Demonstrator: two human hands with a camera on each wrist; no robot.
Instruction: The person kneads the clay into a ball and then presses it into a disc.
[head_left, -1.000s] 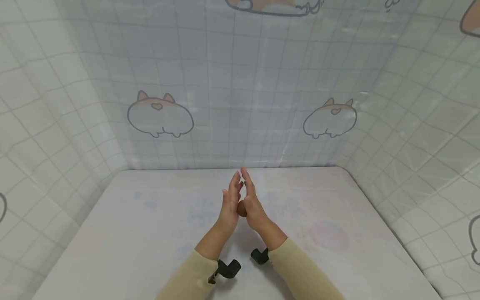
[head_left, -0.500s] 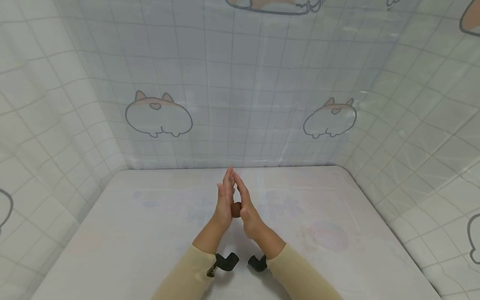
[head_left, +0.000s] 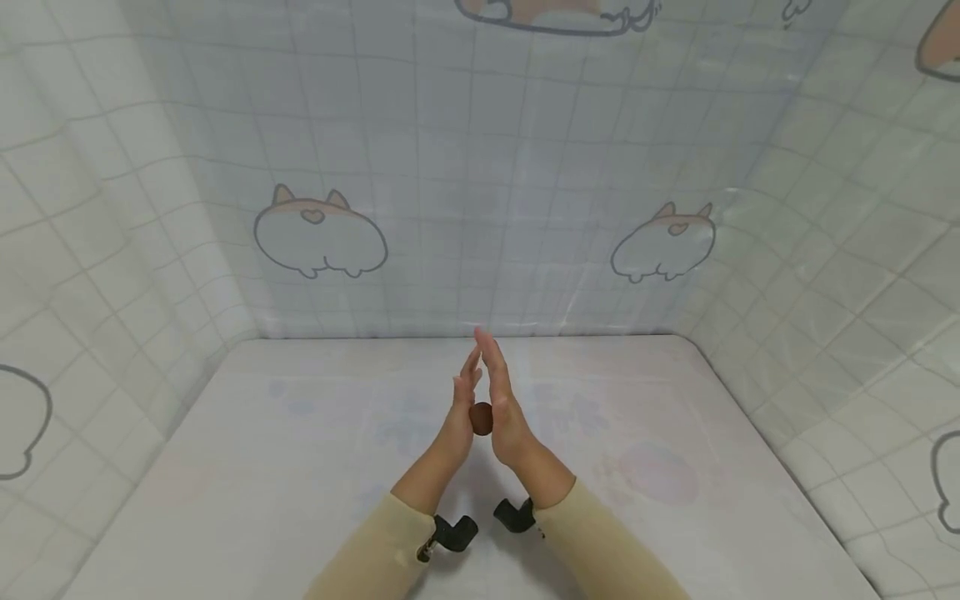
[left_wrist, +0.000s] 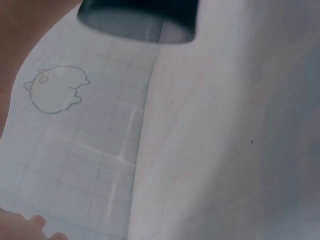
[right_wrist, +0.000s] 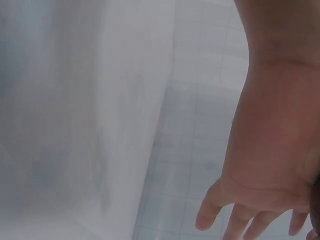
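Note:
A small, smooth brown ball (head_left: pixel 482 419) sits between the two palms, near their heels, in the head view. My left hand (head_left: pixel 456 425) presses it from the left with straight fingers, and my right hand (head_left: pixel 511 423) presses from the right, fingers straight too. The fingertips lean together above the ball like a steep roof, the right ones reaching slightly farther forward. In the right wrist view the right palm (right_wrist: pixel 272 145) fills the right side, and a dark sliver of the ball (right_wrist: pixel 315 210) shows at the edge. Only a bit of the left hand (left_wrist: pixel 17 227) appears low in the left wrist view.
Below the hands lies a white table (head_left: pixel 300 483) with faint pastel patches. Black wrist-camera mounts (head_left: pixel 457 533) stick inward from both sleeves. A gridded curtain with cartoon animals (head_left: pixel 321 237) hangs behind the table and along both sides.
Pressed together, both hands shifted left with the ball, then back right. The right fingertips have slid forward past the left ones, and the ball stays between the palms.

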